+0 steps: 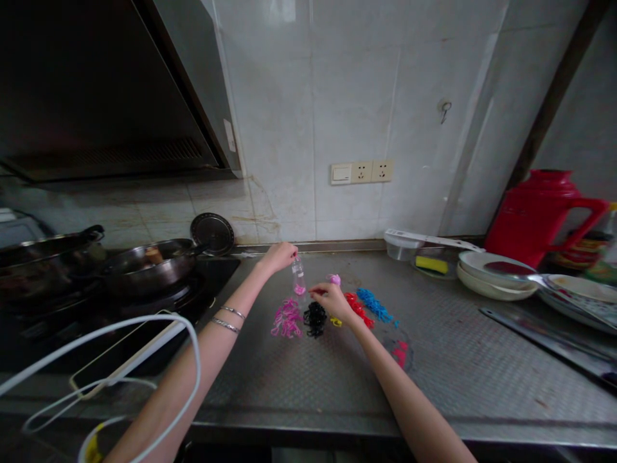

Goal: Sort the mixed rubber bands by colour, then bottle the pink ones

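My left hand (283,255) is closed around the neck of a small clear bottle (297,267); pink bits lie in its bottom. Just right of the bottle, my right hand (333,302) is closed in a pinch, and whatever its fingertips hold is too small to make out. Below the hands lie loose piles of what look like small rubber bands: pink-purple (287,319), black (315,319), yellow (336,321), red (360,310) and blue (375,305). A pink rounded thing (334,279) shows behind my right hand. Nearer me, a clear dish (407,341) has pinkish-red pieces in it.
Pans (144,270) stand on the stove at left. A white cable (193,347) loops before my left forearm. Along the right are a plastic tub (402,246), a yellow sponge (431,265), bowls (496,286), a long knife-like blade (540,337) and a red thermos jug (530,218).
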`<state>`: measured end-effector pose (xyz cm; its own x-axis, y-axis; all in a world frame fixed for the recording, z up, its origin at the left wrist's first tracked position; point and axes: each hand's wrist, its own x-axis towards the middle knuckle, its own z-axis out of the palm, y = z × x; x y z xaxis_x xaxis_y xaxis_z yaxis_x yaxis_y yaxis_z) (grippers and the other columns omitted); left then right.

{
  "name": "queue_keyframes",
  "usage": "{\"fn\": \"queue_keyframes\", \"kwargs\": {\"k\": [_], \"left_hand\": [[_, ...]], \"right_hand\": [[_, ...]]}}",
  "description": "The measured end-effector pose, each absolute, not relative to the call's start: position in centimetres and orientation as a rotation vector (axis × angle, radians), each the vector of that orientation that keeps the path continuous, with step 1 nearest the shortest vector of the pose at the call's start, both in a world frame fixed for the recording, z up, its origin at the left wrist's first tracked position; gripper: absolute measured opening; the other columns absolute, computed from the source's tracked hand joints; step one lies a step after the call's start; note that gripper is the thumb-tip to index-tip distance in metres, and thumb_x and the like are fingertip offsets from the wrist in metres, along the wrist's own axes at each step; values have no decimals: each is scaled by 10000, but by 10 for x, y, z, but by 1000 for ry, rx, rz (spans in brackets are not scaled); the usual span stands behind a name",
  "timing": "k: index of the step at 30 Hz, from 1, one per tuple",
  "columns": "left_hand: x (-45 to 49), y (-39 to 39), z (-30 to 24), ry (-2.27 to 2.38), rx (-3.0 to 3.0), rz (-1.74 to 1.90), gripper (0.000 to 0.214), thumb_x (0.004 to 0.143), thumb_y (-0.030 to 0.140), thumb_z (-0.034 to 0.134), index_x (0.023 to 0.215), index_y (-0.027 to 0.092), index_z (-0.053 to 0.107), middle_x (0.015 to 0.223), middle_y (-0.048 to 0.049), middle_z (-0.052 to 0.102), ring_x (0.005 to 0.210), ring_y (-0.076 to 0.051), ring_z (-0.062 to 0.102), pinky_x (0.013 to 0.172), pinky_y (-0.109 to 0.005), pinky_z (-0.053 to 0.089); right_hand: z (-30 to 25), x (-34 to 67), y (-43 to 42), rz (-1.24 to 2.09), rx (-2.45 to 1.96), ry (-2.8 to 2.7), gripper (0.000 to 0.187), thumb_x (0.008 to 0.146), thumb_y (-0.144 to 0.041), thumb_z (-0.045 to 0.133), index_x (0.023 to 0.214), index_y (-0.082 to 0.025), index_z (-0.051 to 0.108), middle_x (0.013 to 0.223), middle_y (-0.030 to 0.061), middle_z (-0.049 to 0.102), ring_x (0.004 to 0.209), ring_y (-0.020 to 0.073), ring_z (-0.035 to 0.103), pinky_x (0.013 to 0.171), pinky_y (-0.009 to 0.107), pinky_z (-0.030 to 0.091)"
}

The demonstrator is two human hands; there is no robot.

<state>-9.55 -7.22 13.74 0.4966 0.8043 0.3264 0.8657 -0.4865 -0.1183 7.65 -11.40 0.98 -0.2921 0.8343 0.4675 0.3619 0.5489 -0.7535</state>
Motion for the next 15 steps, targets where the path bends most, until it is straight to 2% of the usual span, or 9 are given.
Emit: {"fn": "queue_keyframes", "kwargs": {"k": [8, 12, 15], "left_hand": [[-102, -63, 131, -1427, -2581, -542, 162, 681, 166, 519, 758, 167, 661, 735, -55, 649, 651, -150, 562, 595, -225, 380], [-118, -52, 114, -1533, -2615, -1041, 169, 684, 247, 536, 739, 148, 662, 718, -51, 650, 654, -140, 562, 612, -220, 392], [-133, -48, 80, -1778, -2507, -1517, 240, 687, 315, 529, 715, 111, 651, 611, -53, 628, 577, -134, 550, 558, -217, 390]], "right_hand": [[14, 77, -117, 650, -998, -1904, 245, 698, -185, 471, 836, -131, 666, 802, 60, 668, 717, 146, 578, 663, 240, 432], [14, 76, -119, 626, -1001, -1922, 242, 705, -184, 467, 833, -131, 666, 805, 61, 668, 718, 147, 583, 660, 234, 429], [10, 75, -118, 565, -1033, -1969, 242, 708, -184, 472, 847, -141, 665, 805, 56, 666, 709, 144, 581, 659, 227, 424]]}}
